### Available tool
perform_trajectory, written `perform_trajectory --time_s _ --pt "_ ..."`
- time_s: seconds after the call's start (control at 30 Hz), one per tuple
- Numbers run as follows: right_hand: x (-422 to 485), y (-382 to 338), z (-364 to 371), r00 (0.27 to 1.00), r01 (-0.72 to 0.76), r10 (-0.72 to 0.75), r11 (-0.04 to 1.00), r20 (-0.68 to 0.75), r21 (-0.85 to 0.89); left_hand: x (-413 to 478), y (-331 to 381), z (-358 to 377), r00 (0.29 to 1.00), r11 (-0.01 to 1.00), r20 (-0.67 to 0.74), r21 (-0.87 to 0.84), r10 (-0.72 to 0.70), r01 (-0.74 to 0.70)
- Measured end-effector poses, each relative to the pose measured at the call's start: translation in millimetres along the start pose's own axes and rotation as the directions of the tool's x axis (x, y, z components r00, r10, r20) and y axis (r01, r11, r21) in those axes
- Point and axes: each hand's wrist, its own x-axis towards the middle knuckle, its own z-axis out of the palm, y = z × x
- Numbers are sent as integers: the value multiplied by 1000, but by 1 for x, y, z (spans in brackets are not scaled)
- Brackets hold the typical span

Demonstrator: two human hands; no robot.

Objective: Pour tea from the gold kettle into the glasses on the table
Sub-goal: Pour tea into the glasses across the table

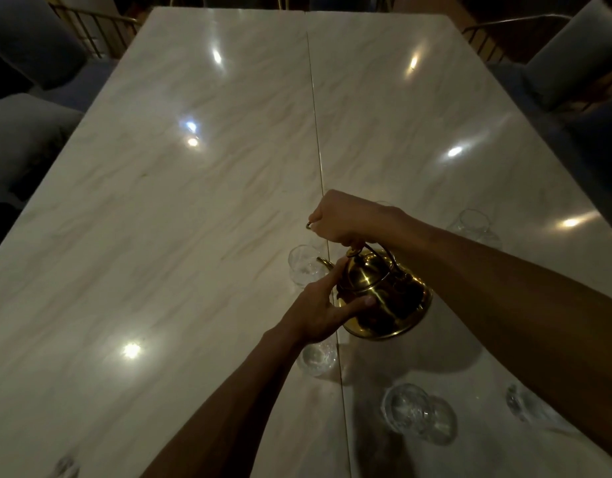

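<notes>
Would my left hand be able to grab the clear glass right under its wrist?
Probably yes, once it lets go: the left hand rests on the gold kettle, with the clear glass right beneath it.

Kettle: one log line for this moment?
kettle: tilted, spout at glass | right hand: grips kettle from above | left hand: fingers touch kettle side | tea flow: not visible

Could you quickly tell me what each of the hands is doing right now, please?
Left hand: open, straight fingers pressed against the shiny gold metal kettle.
Right hand: closed around the kettle's handle.
</notes>
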Motion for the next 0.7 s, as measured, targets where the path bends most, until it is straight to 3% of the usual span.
perform_trajectory --time_s 0.7 --pt "-3 -5 1 1000 0 0 1000 -2 2 -3 1 -7 1000 1000 12 3 3 -3"
